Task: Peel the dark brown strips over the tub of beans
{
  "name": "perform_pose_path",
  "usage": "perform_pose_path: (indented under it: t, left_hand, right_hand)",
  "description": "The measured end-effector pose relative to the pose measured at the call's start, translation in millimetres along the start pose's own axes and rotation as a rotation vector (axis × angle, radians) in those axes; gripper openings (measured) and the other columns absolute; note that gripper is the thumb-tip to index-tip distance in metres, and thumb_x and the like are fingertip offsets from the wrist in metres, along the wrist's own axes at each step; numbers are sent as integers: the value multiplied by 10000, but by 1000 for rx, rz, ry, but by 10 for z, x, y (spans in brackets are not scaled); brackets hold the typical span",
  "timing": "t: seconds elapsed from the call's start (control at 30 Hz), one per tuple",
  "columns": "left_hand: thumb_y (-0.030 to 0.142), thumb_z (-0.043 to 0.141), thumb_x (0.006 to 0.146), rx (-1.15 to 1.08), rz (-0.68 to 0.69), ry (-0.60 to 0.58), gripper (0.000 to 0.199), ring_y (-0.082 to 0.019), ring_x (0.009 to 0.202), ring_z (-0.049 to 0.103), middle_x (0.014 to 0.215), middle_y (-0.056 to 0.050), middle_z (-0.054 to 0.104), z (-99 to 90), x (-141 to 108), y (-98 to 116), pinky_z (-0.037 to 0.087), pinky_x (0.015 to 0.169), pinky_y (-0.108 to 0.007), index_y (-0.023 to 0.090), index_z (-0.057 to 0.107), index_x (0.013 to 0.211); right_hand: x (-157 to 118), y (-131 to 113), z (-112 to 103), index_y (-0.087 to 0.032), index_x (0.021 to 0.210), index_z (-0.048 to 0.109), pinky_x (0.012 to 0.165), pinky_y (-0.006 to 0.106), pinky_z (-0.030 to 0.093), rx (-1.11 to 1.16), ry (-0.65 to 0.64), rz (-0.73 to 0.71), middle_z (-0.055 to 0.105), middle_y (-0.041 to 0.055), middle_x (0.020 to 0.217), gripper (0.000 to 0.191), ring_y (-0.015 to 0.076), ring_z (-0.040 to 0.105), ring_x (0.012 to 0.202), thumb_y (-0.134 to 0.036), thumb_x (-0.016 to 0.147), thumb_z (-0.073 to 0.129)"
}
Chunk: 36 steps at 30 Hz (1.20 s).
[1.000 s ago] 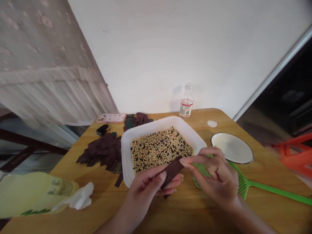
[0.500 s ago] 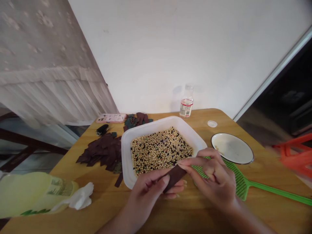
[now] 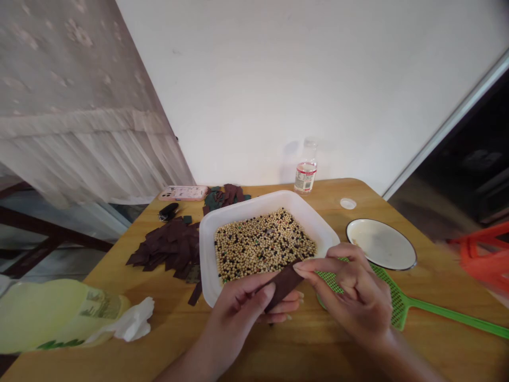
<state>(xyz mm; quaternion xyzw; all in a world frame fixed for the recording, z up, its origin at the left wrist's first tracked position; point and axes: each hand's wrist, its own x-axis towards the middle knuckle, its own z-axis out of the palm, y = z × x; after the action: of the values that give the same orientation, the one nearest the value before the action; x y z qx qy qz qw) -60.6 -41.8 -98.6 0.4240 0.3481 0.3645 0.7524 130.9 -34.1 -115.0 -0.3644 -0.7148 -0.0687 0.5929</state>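
Observation:
A dark brown strip (image 3: 284,285) is held over the near edge of a white tub (image 3: 210,265). My left hand (image 3: 246,305) grips its lower end, thumb on top and fingers underneath. At the strip's upper end, my right hand (image 3: 352,289) pinches the corner between thumb and forefinger. Small beige and dark beads (image 3: 262,241) lie in the tub. Left of it is a heap of dark brown pieces (image 3: 169,246), and behind that are green and brown scraps (image 3: 226,196).
A green fly swatter (image 3: 397,300) lies partly under my right hand, near a white plate (image 3: 382,244). Farther back stand a clear bottle (image 3: 305,172) and a cap (image 3: 348,203). A yellowish bottle (image 3: 59,315), white tissue (image 3: 135,319), phone (image 3: 183,193) and black object (image 3: 168,211) are at left.
My right hand has shifted slightly right and down, still pinching the strip's corner. The whole view has shifted slightly; my left hand keeps its grip.

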Motion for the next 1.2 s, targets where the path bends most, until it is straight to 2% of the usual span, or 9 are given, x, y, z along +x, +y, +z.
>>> perform_pose_path:
  t: [0.1,0.23,0.6,0.73,0.93,1.2]
  left_hand:
    - [414,666,823,-10,13,27,283,-204,896,730,934,-62,780,-11,0,7,565,757,-249,260,731,1052]
    - [405,655,836,6,1,-33,299,-204,914,726,955,-64,777,-23,5,-10,562,786,-261,259,713,1090]
    - [432,677,809,-8,8,-8,290,-203,898,730,931,-55,781,-6,15,-7,559,762,-248,264,736,1037]
    - [412,659,830,10,-10,-28,292,-198,908,727,948,-58,778,-17,24,-11,556,772,-248,266,719,1076]
    - [427,657,827,22,-13,-19,304,-196,913,726,960,-58,777,-28,20,-21,556,769,-241,271,716,1082]
    - [419,649,836,37,-32,-28,294,-196,920,725,968,-55,775,-40,9,0,558,780,-244,269,717,1079]
  right_hand:
    - [-2,3,0,-249,791,556,592,350,451,1,-9,2,740,-39,642,288,193,554,658,7,751,682]
    - [-8,7,5,-246,804,563,611,356,457,1,-1,8,745,-33,662,279,196,565,679,1,755,684]
    - [4,6,3,-257,762,525,609,349,452,-14,10,8,742,-43,647,273,188,582,669,-32,768,678]
    - [1,11,8,-257,759,511,607,349,449,-9,5,12,744,-43,648,278,190,583,682,-33,772,675]
    - [-2,17,0,-254,784,545,599,347,457,-13,-10,-2,726,-48,619,265,170,548,594,-24,770,677]
    - [-1,14,4,-260,777,527,603,360,459,-6,-10,8,756,-45,686,278,190,587,678,-21,769,668]
